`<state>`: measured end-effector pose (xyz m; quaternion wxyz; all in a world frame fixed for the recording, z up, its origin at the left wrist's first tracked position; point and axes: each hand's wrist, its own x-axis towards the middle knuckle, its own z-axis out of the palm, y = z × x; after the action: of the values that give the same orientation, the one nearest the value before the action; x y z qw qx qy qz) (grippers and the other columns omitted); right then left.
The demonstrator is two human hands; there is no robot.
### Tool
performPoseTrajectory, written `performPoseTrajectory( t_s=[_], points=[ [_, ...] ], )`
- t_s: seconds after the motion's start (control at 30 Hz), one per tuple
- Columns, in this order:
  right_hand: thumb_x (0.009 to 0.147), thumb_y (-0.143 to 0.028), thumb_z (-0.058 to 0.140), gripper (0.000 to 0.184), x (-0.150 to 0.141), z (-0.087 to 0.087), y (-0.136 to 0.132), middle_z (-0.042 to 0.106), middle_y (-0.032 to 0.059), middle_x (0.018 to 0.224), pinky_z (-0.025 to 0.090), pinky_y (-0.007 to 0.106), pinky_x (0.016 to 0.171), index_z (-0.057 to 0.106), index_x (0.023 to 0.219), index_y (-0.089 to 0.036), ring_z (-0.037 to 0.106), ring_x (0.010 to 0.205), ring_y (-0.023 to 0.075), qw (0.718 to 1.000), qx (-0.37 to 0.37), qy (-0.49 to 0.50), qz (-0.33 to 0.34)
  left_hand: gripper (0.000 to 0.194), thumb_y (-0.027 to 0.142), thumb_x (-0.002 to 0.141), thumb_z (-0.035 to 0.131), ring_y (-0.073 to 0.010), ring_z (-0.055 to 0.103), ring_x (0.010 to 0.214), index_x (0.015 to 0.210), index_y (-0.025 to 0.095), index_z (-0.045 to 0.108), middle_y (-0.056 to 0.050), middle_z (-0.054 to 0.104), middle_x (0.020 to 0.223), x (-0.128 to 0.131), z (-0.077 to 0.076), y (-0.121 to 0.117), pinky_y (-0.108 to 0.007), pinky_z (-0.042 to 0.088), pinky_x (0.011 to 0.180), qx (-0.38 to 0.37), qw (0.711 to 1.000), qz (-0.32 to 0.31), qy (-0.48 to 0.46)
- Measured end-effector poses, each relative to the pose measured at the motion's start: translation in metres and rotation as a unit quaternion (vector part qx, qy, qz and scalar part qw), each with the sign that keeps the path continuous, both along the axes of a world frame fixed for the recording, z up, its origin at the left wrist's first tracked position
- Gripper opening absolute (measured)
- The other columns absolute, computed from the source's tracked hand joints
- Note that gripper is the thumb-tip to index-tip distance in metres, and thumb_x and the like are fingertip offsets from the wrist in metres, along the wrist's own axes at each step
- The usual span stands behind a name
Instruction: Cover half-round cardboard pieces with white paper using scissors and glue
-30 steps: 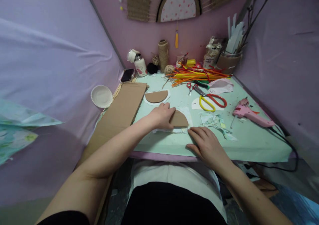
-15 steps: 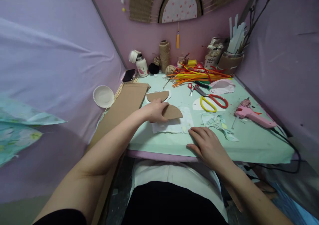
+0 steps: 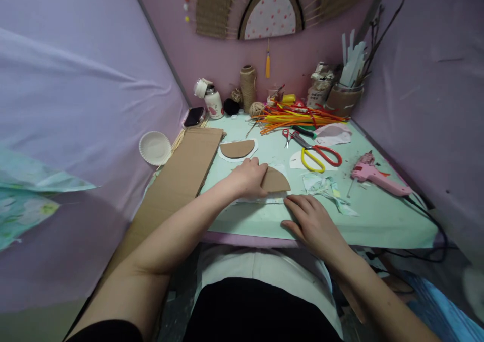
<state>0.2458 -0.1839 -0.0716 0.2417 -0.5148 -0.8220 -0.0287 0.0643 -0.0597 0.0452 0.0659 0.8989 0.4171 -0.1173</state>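
Observation:
My left hand (image 3: pixel 247 177) grips the left end of a brown cardboard half-circle (image 3: pixel 275 180), holding it on a piece of white patterned paper (image 3: pixel 264 197) on the mint-green table (image 3: pixel 370 221). My right hand (image 3: pixel 312 220) lies flat with fingers stretched out at the table's near edge, its fingertips touching the paper's right corner. A second cardboard half-circle (image 3: pixel 237 149) lies on white paper just beyond my left hand.
A long cardboard sheet (image 3: pixel 181 175) runs along the left edge, a paper plate (image 3: pixel 155 148) beside it. Scissors (image 3: pixel 315 153), paper scraps (image 3: pixel 327 188) and a pink glue gun (image 3: pixel 374 175) lie to the right. Pipe cleaners (image 3: pixel 298 116), twine spools, a bottle and a phone stand at the back.
Half a second ago my left hand held the cardboard half-circle lifted further back; now it has set it down on the paper again. My right hand has stayed in place.

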Motion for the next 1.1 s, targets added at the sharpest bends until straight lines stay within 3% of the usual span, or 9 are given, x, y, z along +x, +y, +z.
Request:
performPoseTrajectory(
  t_s=[0.87,1.1],
  points=[
    [0.093,-0.038,0.058,0.042,0.0007,-0.0004,-0.0009,0.063,0.0176,0.124,0.046,0.055,0.098,0.059,0.128,-0.015,0.055,0.112,0.0342,1.0,-0.015,0.02,-0.003,0.066,0.045,0.069,0.068,-0.0349,0.051,0.112,0.125,0.015,0.053,-0.018,0.052,0.121,-0.0053,-0.0101,0.001,-0.046,0.049,0.09,-0.021,1.0,-0.012,0.018],
    [0.092,-0.037,0.06,0.043,0.0005,-0.0007,-0.0013,0.063,0.0178,0.124,0.044,0.053,0.1,0.059,0.127,-0.012,0.053,0.112,0.034,1.0,-0.02,0.01,-0.007,0.064,0.045,0.069,0.069,-0.0345,0.051,0.113,0.124,0.016,0.054,-0.017,0.052,0.121,-0.0062,-0.0102,0.0015,-0.044,0.05,0.089,-0.031,0.999,-0.009,0.017]
  ],
)
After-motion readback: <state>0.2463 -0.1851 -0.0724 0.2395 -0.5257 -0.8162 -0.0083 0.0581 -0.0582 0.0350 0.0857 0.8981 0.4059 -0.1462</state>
